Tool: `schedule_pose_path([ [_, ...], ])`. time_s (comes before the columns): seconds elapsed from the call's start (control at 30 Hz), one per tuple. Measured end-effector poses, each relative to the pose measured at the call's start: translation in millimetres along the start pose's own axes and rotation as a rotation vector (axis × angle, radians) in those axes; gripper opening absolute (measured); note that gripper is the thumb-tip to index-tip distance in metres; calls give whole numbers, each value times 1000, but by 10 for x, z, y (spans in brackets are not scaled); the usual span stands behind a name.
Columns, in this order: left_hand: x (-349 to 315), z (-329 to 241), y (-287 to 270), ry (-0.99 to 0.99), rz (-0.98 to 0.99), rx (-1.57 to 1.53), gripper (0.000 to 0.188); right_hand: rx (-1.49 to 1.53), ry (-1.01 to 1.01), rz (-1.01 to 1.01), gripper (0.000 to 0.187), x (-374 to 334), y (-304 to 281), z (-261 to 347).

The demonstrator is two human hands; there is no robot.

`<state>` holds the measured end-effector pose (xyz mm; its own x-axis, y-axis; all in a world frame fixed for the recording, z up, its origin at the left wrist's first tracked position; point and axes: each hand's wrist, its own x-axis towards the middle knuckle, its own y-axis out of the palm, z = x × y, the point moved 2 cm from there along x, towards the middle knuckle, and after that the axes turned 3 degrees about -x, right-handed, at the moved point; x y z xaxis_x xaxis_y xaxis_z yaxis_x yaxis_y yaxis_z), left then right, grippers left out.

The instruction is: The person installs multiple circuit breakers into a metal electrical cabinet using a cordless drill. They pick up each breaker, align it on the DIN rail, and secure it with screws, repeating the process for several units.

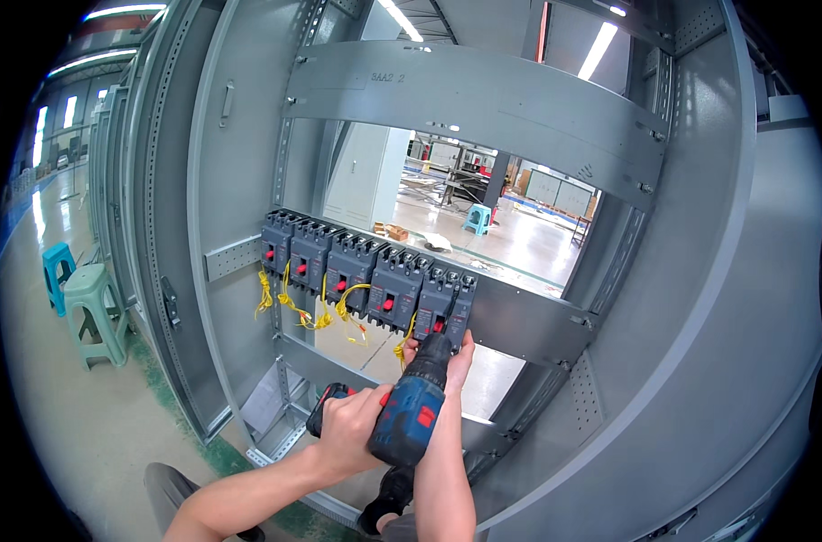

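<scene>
My left hand [348, 428] is wrapped round the handle of a blue and black cordless drill [411, 411], its battery sticking out to the left. The drill points up and away, its chuck in front of the lower end of the rightmost circuit breaker [438, 298]. Behind the drill, my right hand [459, 361] grips that breaker's lower end, with fingertips showing on both sides; the drill hides part of the hand. The drill's tip and whatever it touches cannot be made out. More dark grey circuit breakers [341, 271] with red toggles line the row to the left.
Yellow wires [325, 312] dangle from the breakers. A grey cabinet frame surrounds the work, with an upper crossbar [483, 95] and a middle mounting plate [528, 316]. Green [95, 307] and blue [57, 271] stools stand outside on the left. A paper sheet [264, 402] lies low inside.
</scene>
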<state>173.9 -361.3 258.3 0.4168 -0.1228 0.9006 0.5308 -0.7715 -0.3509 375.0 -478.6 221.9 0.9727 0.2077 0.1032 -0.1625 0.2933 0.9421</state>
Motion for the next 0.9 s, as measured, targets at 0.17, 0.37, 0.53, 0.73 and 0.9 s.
schedule_pose_path([
  [0.17,-93,71,12,22,14,1,59,13,24,5,57,-138,144,-26],
  [0.37,-37,43,36,3,-14,20,48,5,12,11,55,-103,98,-12],
  [0.53,-6,3,5,-30,-25,8,42,25,15,-6,57,-57,56,-29],
  [0.73,-19,5,0,-23,-42,-24,42,52,39,-25,62,-20,10,-37],
  [0.9,18,-24,0,-10,-53,-49,40,13,39,9,63,-55,38,-38],
])
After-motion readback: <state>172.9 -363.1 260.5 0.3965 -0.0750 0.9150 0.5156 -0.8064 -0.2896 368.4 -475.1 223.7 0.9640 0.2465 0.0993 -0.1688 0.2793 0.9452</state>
